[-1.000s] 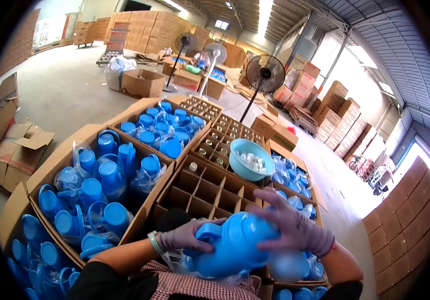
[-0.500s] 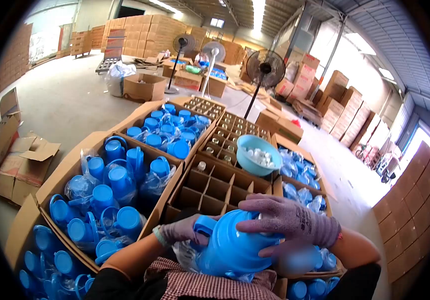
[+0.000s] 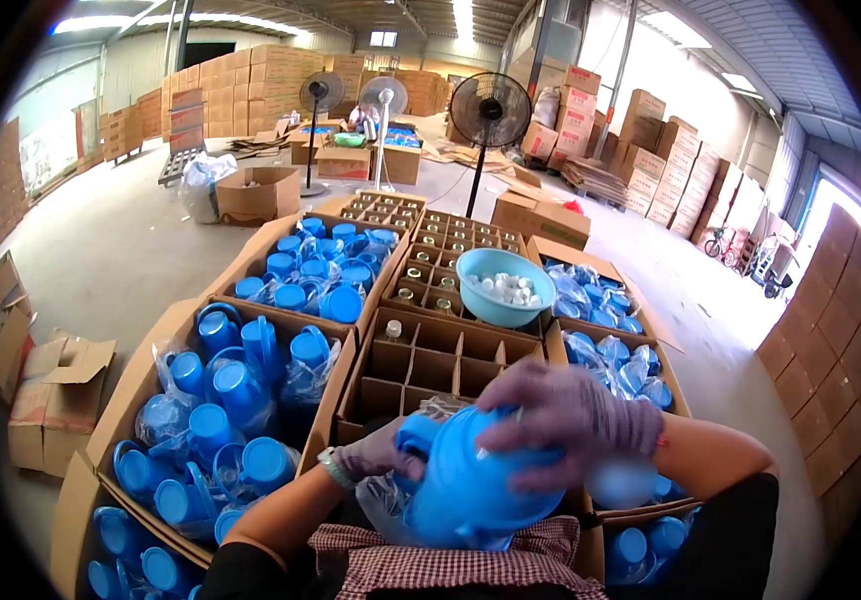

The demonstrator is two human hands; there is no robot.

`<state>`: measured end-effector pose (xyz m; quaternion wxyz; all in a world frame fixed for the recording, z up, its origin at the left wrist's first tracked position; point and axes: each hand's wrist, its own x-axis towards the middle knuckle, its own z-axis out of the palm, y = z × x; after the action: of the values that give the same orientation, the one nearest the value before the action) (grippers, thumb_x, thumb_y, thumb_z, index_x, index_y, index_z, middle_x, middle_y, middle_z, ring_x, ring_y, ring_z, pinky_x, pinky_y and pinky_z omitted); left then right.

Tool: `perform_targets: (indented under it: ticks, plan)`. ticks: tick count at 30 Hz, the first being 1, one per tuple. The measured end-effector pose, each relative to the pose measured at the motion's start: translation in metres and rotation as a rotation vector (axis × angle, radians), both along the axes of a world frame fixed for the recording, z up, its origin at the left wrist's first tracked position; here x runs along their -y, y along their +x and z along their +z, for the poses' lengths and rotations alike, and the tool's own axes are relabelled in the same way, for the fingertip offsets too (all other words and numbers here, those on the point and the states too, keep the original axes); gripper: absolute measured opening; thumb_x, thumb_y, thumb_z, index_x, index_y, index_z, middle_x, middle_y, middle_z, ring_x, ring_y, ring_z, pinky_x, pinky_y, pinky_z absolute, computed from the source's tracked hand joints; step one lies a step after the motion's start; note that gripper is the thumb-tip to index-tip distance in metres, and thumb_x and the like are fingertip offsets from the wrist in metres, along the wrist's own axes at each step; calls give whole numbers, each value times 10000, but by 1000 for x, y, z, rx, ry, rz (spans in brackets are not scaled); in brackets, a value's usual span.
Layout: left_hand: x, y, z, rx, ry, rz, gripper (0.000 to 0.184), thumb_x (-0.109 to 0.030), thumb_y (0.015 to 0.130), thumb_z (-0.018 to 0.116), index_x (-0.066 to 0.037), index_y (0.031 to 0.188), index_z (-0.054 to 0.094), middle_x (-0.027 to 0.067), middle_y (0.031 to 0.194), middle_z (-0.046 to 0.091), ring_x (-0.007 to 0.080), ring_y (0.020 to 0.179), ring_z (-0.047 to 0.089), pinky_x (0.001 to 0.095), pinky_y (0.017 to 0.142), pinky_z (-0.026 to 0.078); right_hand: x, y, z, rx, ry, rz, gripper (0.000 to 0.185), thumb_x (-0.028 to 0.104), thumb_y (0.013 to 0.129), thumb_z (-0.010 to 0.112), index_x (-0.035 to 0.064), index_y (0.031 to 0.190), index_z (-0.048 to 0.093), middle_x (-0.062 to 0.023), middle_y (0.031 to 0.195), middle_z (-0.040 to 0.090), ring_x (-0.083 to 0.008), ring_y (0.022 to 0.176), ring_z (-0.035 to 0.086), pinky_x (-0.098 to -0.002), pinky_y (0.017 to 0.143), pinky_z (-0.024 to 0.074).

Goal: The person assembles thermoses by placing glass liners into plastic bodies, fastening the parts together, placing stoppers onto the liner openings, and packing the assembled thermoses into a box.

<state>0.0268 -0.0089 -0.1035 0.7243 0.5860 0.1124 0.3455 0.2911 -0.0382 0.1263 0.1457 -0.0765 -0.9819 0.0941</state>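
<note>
A blue plastic thermos jug (image 3: pixel 486 490) is tilted in front of my chest, close to my checked apron. My left hand (image 3: pixel 383 455), in a purple-grey glove, is closed on its handle (image 3: pixel 417 434). Across the jug's top lies my gloved right hand (image 3: pixel 581 420), fingers curled round it and smeared by motion; they hide the jug's mouth. Clear plastic wrap (image 3: pixel 383 502) hangs by the jug near my left hand. Just beyond my hands is a carton with cardboard dividers (image 3: pixel 421 372), a small white-capped bottle neck (image 3: pixel 394 329) standing in one corner cell.
A light-blue basin (image 3: pixel 506 312) of white caps rests on a divided carton of glass bottle tops. Cartons of bagged blue jugs (image 3: pixel 239 385) stand left, with more bagged blue pieces (image 3: pixel 616 365) right. Beyond are standing fans (image 3: pixel 491 108) and stacked boxes (image 3: pixel 281 85).
My right hand has shifted and turned over the jug's top. My left hand still holds the handle. The camera view has turned slightly, and the jug sits a little more upright.
</note>
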Motion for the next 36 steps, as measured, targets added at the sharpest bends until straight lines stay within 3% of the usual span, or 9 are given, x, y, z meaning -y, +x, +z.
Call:
perform_targets:
  ticks: [2, 4, 7, 12, 18, 20, 25, 31, 36]
  plan:
    - [6, 18, -8, -100, -231, 159, 701, -187, 796, 895, 2, 1398, 588, 70, 1292, 687, 197, 1205, 642, 361, 1072, 494, -32, 19, -38, -190, 14, -397, 323, 343, 874, 751, 107, 1091, 711, -132, 1082, 675, -356, 1042, 674, -459, 882, 565]
    - [63, 89, 6, -126, 392, 667, 814, -224, 798, 896, 10, 1475, 510, 136, 1466, 559, 220, 1372, 503, 370, 1151, 399, -92, 55, -86, 139, -104, -808, 380, 401, 903, 709, 64, 1078, 702, -162, 1088, 695, -367, 1071, 680, -462, 883, 564]
    - [73, 89, 5, -227, 83, 529, 971, -243, 783, 912, 12, 1561, 389, 147, 1570, 449, 220, 1416, 450, 367, 1165, 372, -59, 39, -56, 320, -115, -930, 617, 548, 880, 709, 68, 1266, 670, -288, 1221, 656, -452, 1142, 644, -487, 1014, 513]
    - [15, 8, 33, 61, -63, -56, 812, -221, 804, 885, -17, 1494, 508, 65, 1386, 593, 164, 1244, 572, 329, 1089, 446, -10, 8, 2, 65, 93, 165, 510, 367, 898, 718, 92, 1320, 641, -182, 1319, 606, -385, 1201, 613, -478, 1025, 516]
    - [60, 88, -19, -372, 111, 833, 792, -255, 831, 864, -49, 1503, 498, 93, 1273, 662, 171, 1153, 623, 328, 1012, 502, -74, 58, -85, -26, -175, -633, 299, 264, 916, 669, 37, 1108, 700, -197, 1035, 693, -371, 981, 684, -420, 893, 559]
    - [45, 60, -21, -64, -68, 342, 938, -212, 815, 888, -38, 1585, 381, 104, 1436, 578, 193, 1311, 545, 358, 1143, 400, -52, 45, -64, 26, -134, -586, 345, 282, 901, 706, 51, 1158, 692, -167, 1094, 704, -319, 1068, 673, -402, 959, 536]
    - [15, -4, 14, -31, -43, -68, 1020, -309, 755, 941, -55, 1577, 394, 89, 1549, 482, 216, 1401, 474, 397, 1188, 361, 13, 11, 5, 50, -44, -169, 616, 429, 881, 754, 133, 1397, 590, -164, 1278, 608, -333, 1096, 649, -431, 907, 558]
    - [40, 37, -19, -61, -135, 351, 818, -131, 740, 934, -80, 1458, 546, 43, 1308, 655, 169, 1206, 604, 371, 1082, 490, -17, 47, -54, -169, -182, -304, 447, 312, 867, 765, 72, 1224, 645, -143, 1149, 659, -312, 1035, 670, -412, 913, 549]
    - [22, 47, 3, -79, 62, 258, 872, -387, 748, 934, -60, 1452, 539, 76, 1304, 653, 177, 1235, 585, 351, 1082, 470, -39, 74, -69, -219, -117, -306, 422, 325, 876, 750, 49, 1182, 657, -146, 1156, 660, -295, 1069, 664, -408, 952, 526]
